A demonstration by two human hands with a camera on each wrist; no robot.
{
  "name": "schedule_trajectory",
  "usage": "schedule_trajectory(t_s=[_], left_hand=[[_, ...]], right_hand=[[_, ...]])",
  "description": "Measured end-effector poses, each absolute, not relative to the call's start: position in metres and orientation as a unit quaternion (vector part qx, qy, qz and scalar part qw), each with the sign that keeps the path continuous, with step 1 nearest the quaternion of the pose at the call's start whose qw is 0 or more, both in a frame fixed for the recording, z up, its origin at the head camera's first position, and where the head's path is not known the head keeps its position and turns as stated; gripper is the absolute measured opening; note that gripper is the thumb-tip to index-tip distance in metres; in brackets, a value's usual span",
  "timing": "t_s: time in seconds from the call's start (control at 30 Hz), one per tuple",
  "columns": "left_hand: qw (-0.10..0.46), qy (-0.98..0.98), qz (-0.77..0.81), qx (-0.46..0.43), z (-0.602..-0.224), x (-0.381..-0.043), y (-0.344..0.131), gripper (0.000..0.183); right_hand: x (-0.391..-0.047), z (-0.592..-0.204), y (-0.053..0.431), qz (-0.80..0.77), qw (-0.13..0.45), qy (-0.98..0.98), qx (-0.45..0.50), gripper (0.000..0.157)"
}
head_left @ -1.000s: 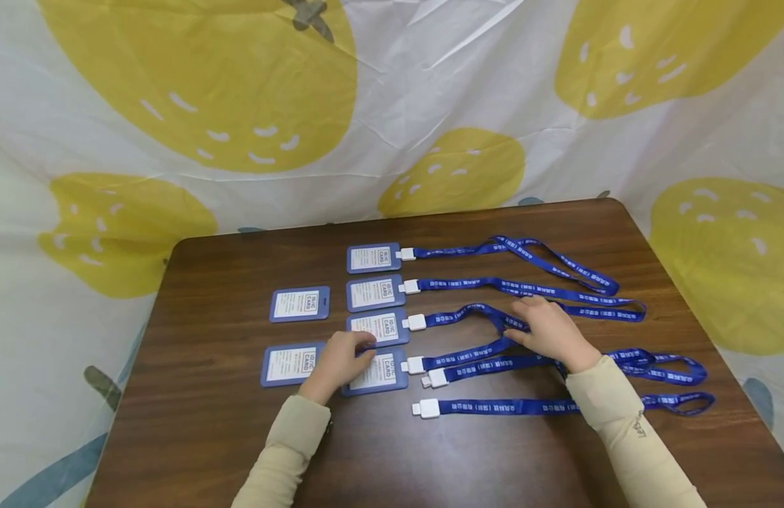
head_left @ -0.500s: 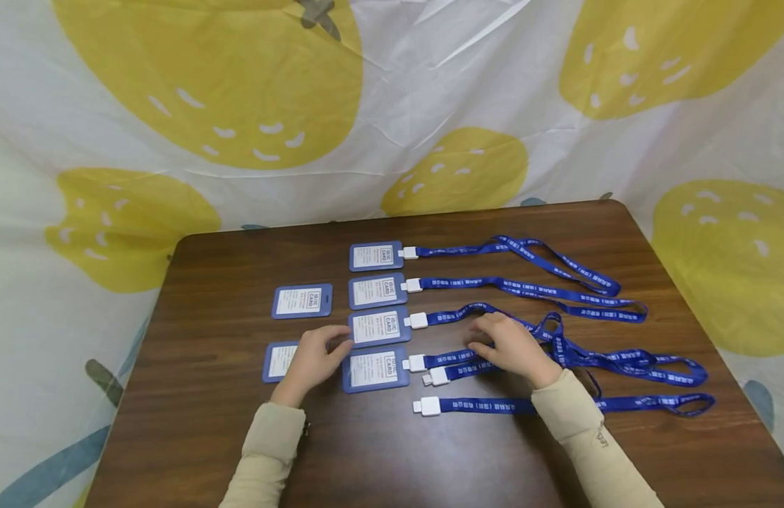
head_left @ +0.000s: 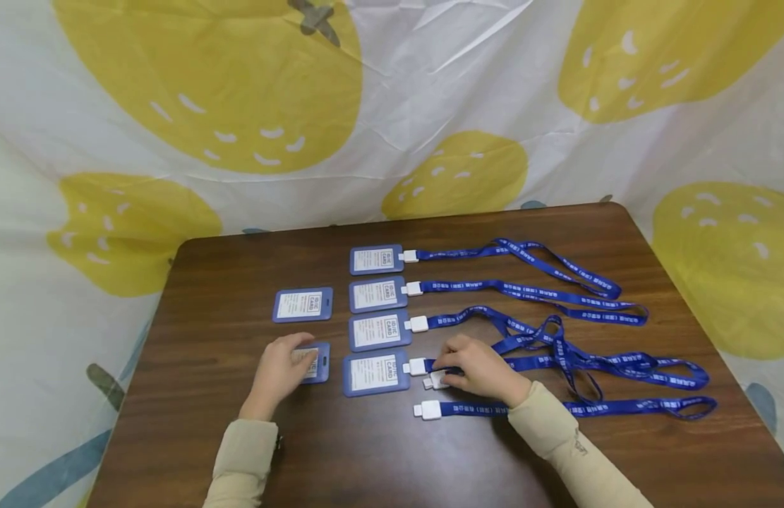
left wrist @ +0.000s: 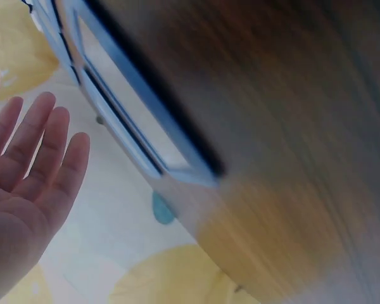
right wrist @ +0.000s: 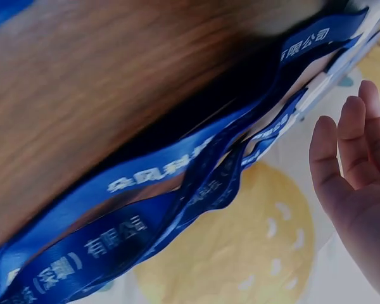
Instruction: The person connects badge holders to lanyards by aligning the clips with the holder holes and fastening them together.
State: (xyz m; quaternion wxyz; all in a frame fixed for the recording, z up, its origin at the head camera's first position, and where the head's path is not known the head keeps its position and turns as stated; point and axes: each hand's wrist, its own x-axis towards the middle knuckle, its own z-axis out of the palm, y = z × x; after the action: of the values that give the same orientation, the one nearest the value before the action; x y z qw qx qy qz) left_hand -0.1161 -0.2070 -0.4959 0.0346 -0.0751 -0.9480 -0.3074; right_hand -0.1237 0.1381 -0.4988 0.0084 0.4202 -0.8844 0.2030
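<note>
In the head view, my left hand (head_left: 279, 370) is over the left part of a blue badge holder (head_left: 322, 363), covering most of its card. The fingers (left wrist: 50, 149) look loosely extended in the left wrist view. My right hand (head_left: 480, 368) is at the clip end of a blue lanyard, its thumb and forefinger on either side of the strap beside a white clip (head_left: 435, 381). Relaxed fingers (right wrist: 351, 142) show in the right wrist view; the thumb is out of that frame. A second loose lanyard (head_left: 468, 409) lies nearer the front.
Several badge holders (head_left: 375, 372) stand in a column with lanyards (head_left: 468, 252) joined or lying against their slots. Another loose badge holder (head_left: 303, 305) lies farther back on the left. Looped straps (head_left: 646, 367) overlap at right on the brown table (head_left: 379, 458).
My left hand has moved left, off the front badge holder in the column, to the loose one. My right hand has moved left along the straps to the clip end, leaving a raised loop behind.
</note>
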Motion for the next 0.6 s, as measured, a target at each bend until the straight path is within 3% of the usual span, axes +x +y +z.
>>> schedule_trajectory(t_s=[0.37,0.6], left_hand=[[-0.002,-0.966,-0.249,-0.067,-0.502,-0.118,-0.224,0.043],[-0.053,-0.976,-0.204,-0.050,-0.501,-0.119,-0.229,0.059]], right_hand=[[-0.125,-0.506,0.129,0.182,0.006,-0.881,0.436,0.022],[-0.125,-0.509,0.128,0.179,-0.004,-0.884,0.432,0.022]])
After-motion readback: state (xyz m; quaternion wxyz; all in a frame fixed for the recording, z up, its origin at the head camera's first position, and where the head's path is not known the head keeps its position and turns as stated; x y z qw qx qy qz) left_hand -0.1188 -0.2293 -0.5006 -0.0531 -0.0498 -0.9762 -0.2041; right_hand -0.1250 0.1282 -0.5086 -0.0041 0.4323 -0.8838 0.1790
